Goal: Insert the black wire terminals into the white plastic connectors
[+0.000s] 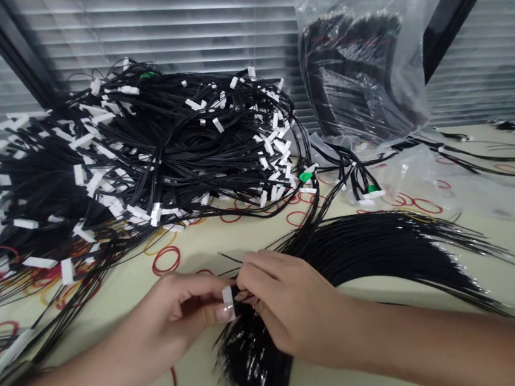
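My left hand (182, 309) pinches a small white connector (227, 303) between thumb and fingers. Close against it, my right hand (289, 297) is closed, its fingertips at the connector's right side; they seem to grip a thin black wire, though the fingers hide most of it. Below both hands hangs a dense bundle of black wires (256, 369) with shiny bare tips. A curved bundle of black wires (380, 246) lies to the right, passing behind my right hand, its silvery ends fanned out.
A large heap of black cables (169, 148) with white connectors fills the back left. At the back right stands a clear plastic bag (364, 63) holding more black wires. Red rubber bands (166, 260) lie scattered on the pale tabletop (207, 379). Window blinds (158, 28) are behind.
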`<action>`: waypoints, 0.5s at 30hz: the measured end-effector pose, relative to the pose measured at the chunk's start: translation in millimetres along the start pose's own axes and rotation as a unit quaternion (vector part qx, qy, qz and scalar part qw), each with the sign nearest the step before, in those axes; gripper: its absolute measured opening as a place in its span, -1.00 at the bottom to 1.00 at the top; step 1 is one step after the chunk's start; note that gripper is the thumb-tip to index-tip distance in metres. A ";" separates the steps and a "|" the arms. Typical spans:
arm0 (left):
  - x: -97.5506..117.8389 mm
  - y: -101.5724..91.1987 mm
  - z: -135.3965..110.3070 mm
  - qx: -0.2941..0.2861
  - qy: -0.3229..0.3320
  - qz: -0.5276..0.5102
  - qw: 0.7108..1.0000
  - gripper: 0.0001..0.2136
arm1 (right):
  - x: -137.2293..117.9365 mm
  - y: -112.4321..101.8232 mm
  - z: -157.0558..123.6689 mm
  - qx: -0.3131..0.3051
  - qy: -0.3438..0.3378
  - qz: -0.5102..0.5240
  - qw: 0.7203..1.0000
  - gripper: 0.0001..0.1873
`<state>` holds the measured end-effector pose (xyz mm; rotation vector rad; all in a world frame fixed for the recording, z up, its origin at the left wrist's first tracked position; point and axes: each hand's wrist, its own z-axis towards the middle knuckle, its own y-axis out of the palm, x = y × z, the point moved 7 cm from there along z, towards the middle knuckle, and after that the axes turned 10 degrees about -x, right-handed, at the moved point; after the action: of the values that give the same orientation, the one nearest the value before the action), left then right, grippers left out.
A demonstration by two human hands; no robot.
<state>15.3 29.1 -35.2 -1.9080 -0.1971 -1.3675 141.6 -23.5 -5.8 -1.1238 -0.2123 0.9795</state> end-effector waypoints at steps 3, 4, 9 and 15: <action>-0.5 1.0 3.9 -0.016 0.003 -0.071 0.997 -0.85 | 8.5 -10.0 -3.1 0.060 0.037 0.091 0.993 -0.82; 0.4 -0.9 4.8 -0.004 0.009 -0.096 0.995 -0.86 | 11.6 -15.8 -5.2 0.097 0.048 0.116 0.987 -0.83; 1.7 -7.9 4.7 0.035 0.004 -0.137 0.990 -0.83 | 19.2 -42.0 -19.2 0.250 0.064 0.148 0.955 -0.79; -6.4 -21.0 1.2 0.076 -0.028 -0.139 0.987 -0.78 | -8.1 -40.9 -23.5 0.174 -0.029 0.054 0.983 -0.75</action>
<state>2.6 46.4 -30.6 -1.8414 -0.5975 -1.4338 173.4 -48.4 19.8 -0.7934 -0.0229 1.0981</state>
